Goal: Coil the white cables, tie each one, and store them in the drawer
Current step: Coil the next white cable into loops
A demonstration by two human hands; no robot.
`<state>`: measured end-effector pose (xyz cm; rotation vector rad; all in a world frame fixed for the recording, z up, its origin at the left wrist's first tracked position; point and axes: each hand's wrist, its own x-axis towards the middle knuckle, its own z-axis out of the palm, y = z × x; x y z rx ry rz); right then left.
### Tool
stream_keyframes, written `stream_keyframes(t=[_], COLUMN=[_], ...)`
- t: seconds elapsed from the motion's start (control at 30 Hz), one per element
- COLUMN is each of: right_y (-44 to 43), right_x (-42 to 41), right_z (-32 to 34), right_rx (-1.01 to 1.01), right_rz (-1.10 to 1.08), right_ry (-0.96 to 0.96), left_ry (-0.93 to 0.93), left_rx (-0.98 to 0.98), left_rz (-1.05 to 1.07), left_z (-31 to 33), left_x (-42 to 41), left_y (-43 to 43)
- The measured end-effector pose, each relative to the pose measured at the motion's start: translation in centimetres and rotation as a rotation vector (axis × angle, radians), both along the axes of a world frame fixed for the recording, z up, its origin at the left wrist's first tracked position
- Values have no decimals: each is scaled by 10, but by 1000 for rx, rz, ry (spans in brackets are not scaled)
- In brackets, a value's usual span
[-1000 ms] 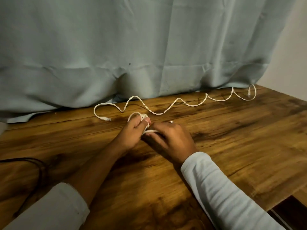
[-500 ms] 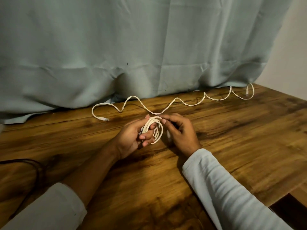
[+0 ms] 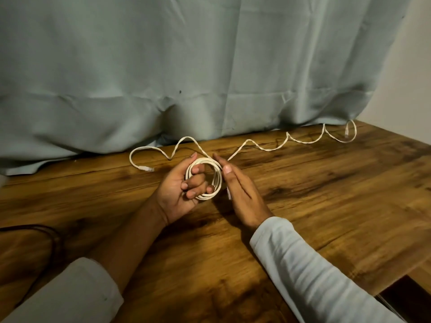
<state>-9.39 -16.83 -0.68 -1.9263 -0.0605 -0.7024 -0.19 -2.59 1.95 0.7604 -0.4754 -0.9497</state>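
Observation:
My left hand (image 3: 180, 192) holds a coiled white cable (image 3: 215, 180) upright above the wooden table (image 3: 326, 206), its fingers curled through the ring of loops. My right hand (image 3: 242, 194) is at the coil's right side with fingers nearly straight, fingertips touching the top of the loops. A cable end hangs down beside my right palm. A second white cable (image 3: 268, 149) lies uncoiled in a wavy line along the table's back edge, with a plug at its left end (image 3: 147, 168) and another at the far right (image 3: 346, 132).
A pale blue-green curtain (image 3: 186, 78) hangs behind the table and drapes onto its back edge. A dark cable (image 3: 53, 238) loops on the table at the left. A dark opening (image 3: 405, 299) shows at the bottom right below the table edge.
The coil has been lifted off the table and turned upright in my left hand. My right hand has let go of it and straightened its fingers beside it.

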Motion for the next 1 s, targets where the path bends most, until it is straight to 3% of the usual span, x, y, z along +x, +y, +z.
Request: stream_keyframes(t=[0.33, 0.47, 0.7, 0.9, 1.0], right_y=[-3, -7, -9, -3, -3], right_x=[7, 6, 3, 2, 1], right_z=[-8, -7, -4, -3, -1], right_rx=[-331, -331, -264, -269, -387], right_rz=[-118, -174, -84, -143, -239], right_ry=[97, 105, 128, 151, 202], left_ry=[-129, -201, -265, -474, -807], left_rx=[126, 164, 212, 347, 434], left_rz=[167, 210, 275, 486, 466], left_z=[-9, -13, -14, -16, -19], left_x=[1, -4, -4, -7, -4], left_y=[-6, -11, -13, -14, -11])
